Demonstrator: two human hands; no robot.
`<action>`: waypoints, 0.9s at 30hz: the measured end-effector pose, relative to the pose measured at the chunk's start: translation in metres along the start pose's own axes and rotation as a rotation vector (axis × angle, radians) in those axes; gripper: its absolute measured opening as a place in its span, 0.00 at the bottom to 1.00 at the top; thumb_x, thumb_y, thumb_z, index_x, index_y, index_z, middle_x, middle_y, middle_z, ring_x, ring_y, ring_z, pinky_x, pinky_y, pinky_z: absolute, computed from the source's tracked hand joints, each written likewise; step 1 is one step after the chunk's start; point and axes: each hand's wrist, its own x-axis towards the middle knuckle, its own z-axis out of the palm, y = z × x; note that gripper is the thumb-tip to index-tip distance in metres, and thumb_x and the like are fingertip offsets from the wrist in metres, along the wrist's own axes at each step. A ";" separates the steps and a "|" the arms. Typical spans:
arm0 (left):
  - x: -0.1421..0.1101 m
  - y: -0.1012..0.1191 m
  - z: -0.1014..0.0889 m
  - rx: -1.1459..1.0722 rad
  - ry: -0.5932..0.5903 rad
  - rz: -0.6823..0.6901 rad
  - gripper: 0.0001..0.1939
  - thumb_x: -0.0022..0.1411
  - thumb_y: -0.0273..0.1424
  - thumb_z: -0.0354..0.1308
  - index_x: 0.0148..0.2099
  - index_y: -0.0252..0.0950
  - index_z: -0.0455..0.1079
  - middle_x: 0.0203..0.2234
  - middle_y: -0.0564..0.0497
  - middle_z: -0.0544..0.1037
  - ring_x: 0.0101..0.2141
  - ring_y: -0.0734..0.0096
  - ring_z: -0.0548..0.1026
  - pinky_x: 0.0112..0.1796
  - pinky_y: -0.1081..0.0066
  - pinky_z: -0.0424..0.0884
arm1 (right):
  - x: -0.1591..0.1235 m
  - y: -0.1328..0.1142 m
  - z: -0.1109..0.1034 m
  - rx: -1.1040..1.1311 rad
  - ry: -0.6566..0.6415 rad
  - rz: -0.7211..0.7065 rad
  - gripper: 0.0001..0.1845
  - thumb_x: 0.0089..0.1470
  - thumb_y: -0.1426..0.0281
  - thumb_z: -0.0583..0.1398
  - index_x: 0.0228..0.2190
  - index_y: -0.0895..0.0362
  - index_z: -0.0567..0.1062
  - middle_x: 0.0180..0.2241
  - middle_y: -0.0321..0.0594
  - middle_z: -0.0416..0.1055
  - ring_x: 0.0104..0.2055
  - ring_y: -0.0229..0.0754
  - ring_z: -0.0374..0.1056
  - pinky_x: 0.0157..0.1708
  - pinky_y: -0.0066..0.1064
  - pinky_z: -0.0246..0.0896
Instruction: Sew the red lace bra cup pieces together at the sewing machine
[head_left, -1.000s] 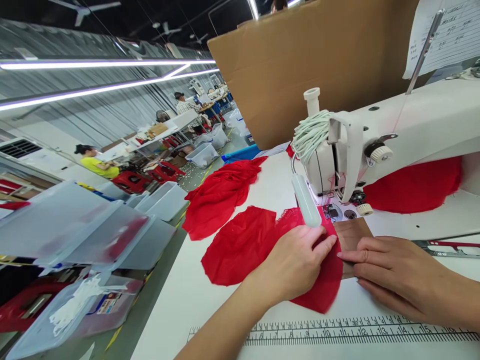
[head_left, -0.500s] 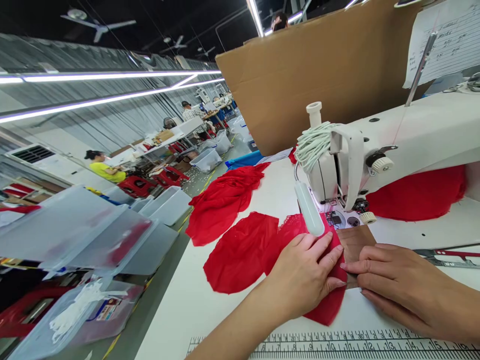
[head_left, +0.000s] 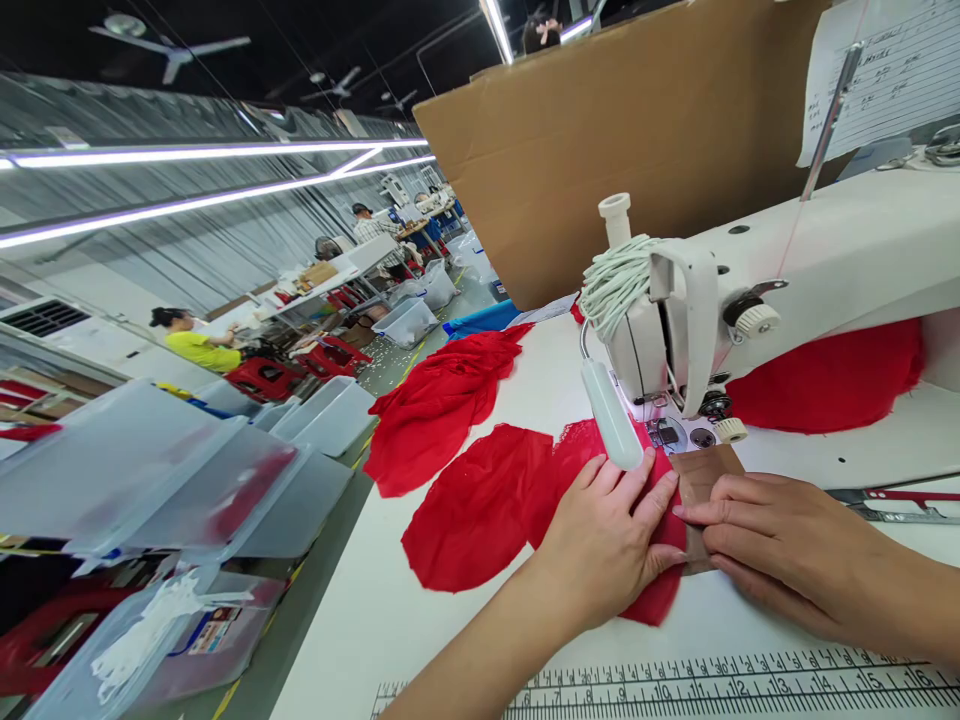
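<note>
My left hand (head_left: 611, 545) lies with fingers spread on a piece of red fabric (head_left: 658, 598), pressing it flat. The fabric reaches up to the needle area of a white sewing machine (head_left: 645, 350), partly hidden by the pale oblong lever (head_left: 613, 415) in front. My right hand (head_left: 780, 550) rests with fingers stretched out on a brown taped patch (head_left: 705, 475), its index fingertip at the fabric's right edge. Left of my hands lies another red fabric piece (head_left: 472, 515), its right end meeting the worked one. Beyond it is a crumpled red pile (head_left: 450, 400).
Scissors with red handles (head_left: 900, 497) lie right of my right hand. A printed ruler (head_left: 675, 690) runs along the near table edge. More red fabric (head_left: 832, 380) sits under the machine arm. Cardboard (head_left: 622, 140) stands behind. Plastic bins (head_left: 150, 470) are at left; other people sit farther off.
My left hand has slid slightly nearer me and its fingers have spread over the red fabric, covering more of its near end. My right hand stays by the fabric edge. The view shifts slightly.
</note>
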 end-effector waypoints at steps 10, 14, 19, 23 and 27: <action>0.003 -0.006 0.007 0.027 0.000 -0.017 0.33 0.74 0.50 0.45 0.70 0.34 0.59 0.60 0.38 0.72 0.55 0.53 0.71 0.56 0.53 0.66 | 0.012 0.002 -0.004 0.040 -0.015 0.016 0.13 0.69 0.70 0.51 0.36 0.54 0.75 0.38 0.42 0.77 0.38 0.46 0.65 0.41 0.39 0.64; 0.001 -0.004 0.003 0.029 0.005 -0.015 0.33 0.74 0.51 0.45 0.68 0.35 0.62 0.62 0.38 0.71 0.56 0.52 0.71 0.57 0.51 0.65 | 0.012 0.003 -0.004 0.057 -0.033 0.036 0.12 0.69 0.70 0.51 0.36 0.54 0.74 0.38 0.42 0.76 0.39 0.46 0.65 0.43 0.40 0.64; -0.001 -0.003 -0.001 0.019 0.011 -0.022 0.31 0.74 0.50 0.45 0.67 0.34 0.63 0.62 0.40 0.71 0.57 0.53 0.71 0.59 0.51 0.64 | 0.009 0.004 0.001 0.057 -0.035 0.045 0.12 0.69 0.70 0.51 0.39 0.54 0.74 0.43 0.43 0.76 0.42 0.46 0.66 0.44 0.41 0.64; -0.001 -0.003 -0.001 0.001 -0.002 -0.027 0.31 0.75 0.50 0.44 0.69 0.36 0.62 0.61 0.41 0.72 0.57 0.53 0.71 0.59 0.50 0.64 | 0.008 0.004 0.001 0.048 -0.030 0.021 0.11 0.69 0.71 0.51 0.39 0.54 0.73 0.45 0.43 0.76 0.42 0.46 0.66 0.46 0.41 0.64; -0.001 -0.003 0.001 -0.008 0.002 -0.030 0.31 0.75 0.50 0.43 0.68 0.35 0.62 0.60 0.40 0.72 0.57 0.52 0.71 0.60 0.50 0.63 | 0.007 0.004 0.000 0.054 -0.049 0.036 0.12 0.69 0.70 0.51 0.36 0.53 0.73 0.42 0.42 0.76 0.41 0.46 0.66 0.44 0.40 0.63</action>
